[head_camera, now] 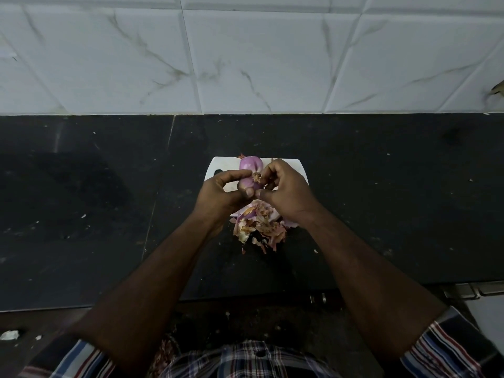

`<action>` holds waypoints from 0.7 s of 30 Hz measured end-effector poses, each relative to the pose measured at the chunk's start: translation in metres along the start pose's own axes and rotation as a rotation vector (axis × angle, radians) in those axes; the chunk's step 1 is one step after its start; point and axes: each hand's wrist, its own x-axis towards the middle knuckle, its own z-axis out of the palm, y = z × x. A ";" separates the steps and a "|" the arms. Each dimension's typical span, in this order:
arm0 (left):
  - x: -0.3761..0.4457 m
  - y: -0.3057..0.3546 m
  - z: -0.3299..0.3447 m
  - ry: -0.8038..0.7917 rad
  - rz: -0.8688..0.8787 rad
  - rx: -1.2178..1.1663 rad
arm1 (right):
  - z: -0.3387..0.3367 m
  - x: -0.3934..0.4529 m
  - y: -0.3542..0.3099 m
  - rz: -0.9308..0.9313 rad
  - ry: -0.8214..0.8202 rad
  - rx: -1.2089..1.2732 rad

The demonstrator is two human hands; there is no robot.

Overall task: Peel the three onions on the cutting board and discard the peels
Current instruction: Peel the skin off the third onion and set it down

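Above the white cutting board [293,166], my left hand [222,193] grips a purple onion [246,184] between thumb and fingers. My right hand [283,190] pinches the dry root tuft at that onion's end. A second peeled purple onion [249,162] lies on the board's far edge, partly hidden behind my fingers. A heap of pink and brown peels [259,225] lies at the board's near edge and spills onto the counter. I cannot see a third onion.
The board rests on a black stone counter [95,200] against a white marbled tile wall [245,55]. Small peel scraps dot the counter. The counter's front edge runs just below my forearms, with a metal fitting [463,290] at right.
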 end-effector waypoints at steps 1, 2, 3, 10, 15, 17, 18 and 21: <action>-0.001 0.000 0.001 -0.008 0.000 0.000 | -0.002 0.000 -0.001 -0.001 -0.029 -0.007; -0.001 0.000 0.002 -0.012 0.005 -0.003 | -0.003 0.001 -0.001 -0.006 -0.047 -0.017; -0.002 0.000 0.002 -0.011 0.006 -0.006 | -0.003 0.001 -0.001 -0.011 -0.054 -0.030; -0.001 -0.003 0.001 0.049 -0.023 -0.124 | 0.007 -0.012 0.001 -0.035 -0.042 -0.049; 0.002 0.008 -0.008 0.094 -0.068 -0.310 | 0.004 -0.024 0.022 0.025 -0.123 -0.086; 0.003 0.012 -0.013 0.075 -0.095 -0.310 | -0.001 -0.024 0.026 0.021 -0.120 -0.127; 0.002 0.012 -0.014 0.054 -0.113 -0.316 | -0.003 -0.022 0.025 0.012 -0.109 -0.146; 0.000 0.011 -0.013 -0.002 -0.156 -0.331 | -0.008 -0.016 0.016 -0.009 -0.013 -0.117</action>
